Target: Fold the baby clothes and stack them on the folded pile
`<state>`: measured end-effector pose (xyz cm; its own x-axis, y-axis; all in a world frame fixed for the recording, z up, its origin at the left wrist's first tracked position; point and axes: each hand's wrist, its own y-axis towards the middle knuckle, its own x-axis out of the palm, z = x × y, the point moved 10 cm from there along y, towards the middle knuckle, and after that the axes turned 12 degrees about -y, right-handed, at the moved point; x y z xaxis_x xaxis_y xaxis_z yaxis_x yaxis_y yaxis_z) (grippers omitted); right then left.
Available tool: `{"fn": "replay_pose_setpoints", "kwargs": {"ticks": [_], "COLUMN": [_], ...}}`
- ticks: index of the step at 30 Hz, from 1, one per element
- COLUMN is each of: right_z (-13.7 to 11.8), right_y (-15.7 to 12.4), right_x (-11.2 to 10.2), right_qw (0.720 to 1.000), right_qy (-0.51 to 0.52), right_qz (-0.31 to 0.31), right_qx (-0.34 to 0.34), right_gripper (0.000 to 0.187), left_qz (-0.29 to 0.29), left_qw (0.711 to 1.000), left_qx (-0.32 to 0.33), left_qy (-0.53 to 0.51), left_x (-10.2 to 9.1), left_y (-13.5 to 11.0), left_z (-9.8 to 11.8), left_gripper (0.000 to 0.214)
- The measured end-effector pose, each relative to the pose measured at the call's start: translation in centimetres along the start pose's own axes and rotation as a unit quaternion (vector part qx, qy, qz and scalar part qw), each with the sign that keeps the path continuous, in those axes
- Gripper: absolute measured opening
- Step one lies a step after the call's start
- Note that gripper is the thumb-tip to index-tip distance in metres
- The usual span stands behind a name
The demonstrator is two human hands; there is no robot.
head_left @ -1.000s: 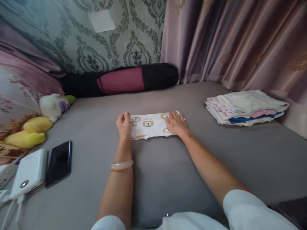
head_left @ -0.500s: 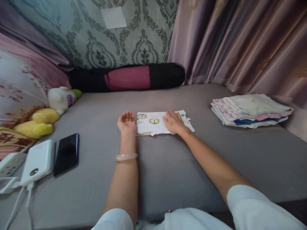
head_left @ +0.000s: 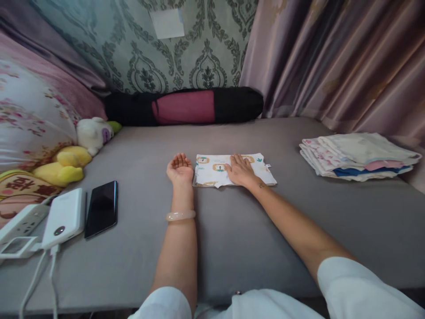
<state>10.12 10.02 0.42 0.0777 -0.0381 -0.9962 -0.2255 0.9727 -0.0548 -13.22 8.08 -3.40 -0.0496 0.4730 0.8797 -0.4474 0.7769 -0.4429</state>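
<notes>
A small folded white cloth (head_left: 212,170) printed with little lion faces lies on the grey bed sheet (head_left: 232,230). My right hand (head_left: 239,170) rests flat on its middle, fingers spread, palm down. My left hand (head_left: 179,169) lies palm up at the cloth's left edge, fingers loosely curled and holding nothing; a pale bangle (head_left: 180,215) circles that wrist.
A stack of folded cloths (head_left: 357,156) sits at the right by the curtain. A black and pink roll bag (head_left: 186,106) lies against the wall. Left of me are plush toys (head_left: 78,150), a black phone (head_left: 101,208), a white power bank (head_left: 63,218) and a power strip (head_left: 20,223).
My left hand turned from edge-on to palm up beside the cloth. My right hand slid from the cloth's right end toward its middle. The view shifted right.
</notes>
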Motion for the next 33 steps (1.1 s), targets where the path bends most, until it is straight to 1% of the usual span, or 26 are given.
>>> {"fn": "replay_pose_setpoints", "kwargs": {"ticks": [3, 6, 8, 12, 15, 18, 22, 25, 28, 31, 33], "right_z": [-2.0, -3.5, -3.8, -3.6, -3.6, -4.4, -6.8, -7.8, -7.8, -7.6, -7.7], "right_y": [0.0, 0.1, 0.1, 0.0, 0.1, 0.3, 0.5, 0.7, 0.9, 0.9, 1.0], "right_x": [-0.8, -0.7, -0.5, -0.2, -0.3, -0.9, -1.9, -1.7, -1.2, -1.0, -1.0], "right_qw": [0.999, 0.998, 0.998, 0.998, 0.998, 0.997, 0.994, 0.994, 0.995, 0.995, 0.995], "right_qy": [0.017, 0.042, 0.051, 0.053, 0.055, 0.061, 0.080, 0.081, 0.075, 0.071, 0.069], "right_qz": [0.025, 0.027, 0.030, 0.036, 0.028, 0.035, 0.062, 0.063, 0.061, 0.062, 0.060], "right_qx": [-0.018, -0.027, -0.024, -0.020, -0.019, -0.016, -0.032, -0.035, -0.032, -0.029, -0.029], "right_gripper": [0.064, 0.065, 0.065, 0.066, 0.065, 0.062, 0.062, 0.063, 0.063, 0.063, 0.062], "left_qz": [-0.018, -0.022, -0.026, -0.038, -0.065, -0.079, -0.060, -0.075, -0.095, -0.088, -0.094], "left_qw": [0.999, 0.999, 0.998, 0.994, 0.991, 0.994, 0.998, 0.996, 0.990, 0.992, 0.991], "left_qx": [0.016, 0.025, 0.034, 0.058, 0.066, 0.052, 0.029, 0.048, 0.067, 0.064, 0.066], "left_qy": [0.023, 0.034, 0.055, 0.081, 0.092, 0.055, -0.008, 0.026, 0.078, 0.066, 0.071], "left_x": [0.1, -0.1, -0.2, -0.2, 0.3, 0.6, 0.4, 0.6, 0.9, 0.7, 0.8], "left_y": [0.3, 0.6, 0.8, 1.2, 1.2, 0.9, 0.7, 0.8, 1.0, 1.2, 1.2], "left_z": [0.3, 0.5, 0.8, 1.3, 1.4, 1.2, 1.0, 1.4, 1.7, 1.7, 1.8], "left_gripper": [0.022, 0.022, 0.022, 0.019, 0.018, 0.018, 0.020, 0.020, 0.021, 0.025, 0.025]}}
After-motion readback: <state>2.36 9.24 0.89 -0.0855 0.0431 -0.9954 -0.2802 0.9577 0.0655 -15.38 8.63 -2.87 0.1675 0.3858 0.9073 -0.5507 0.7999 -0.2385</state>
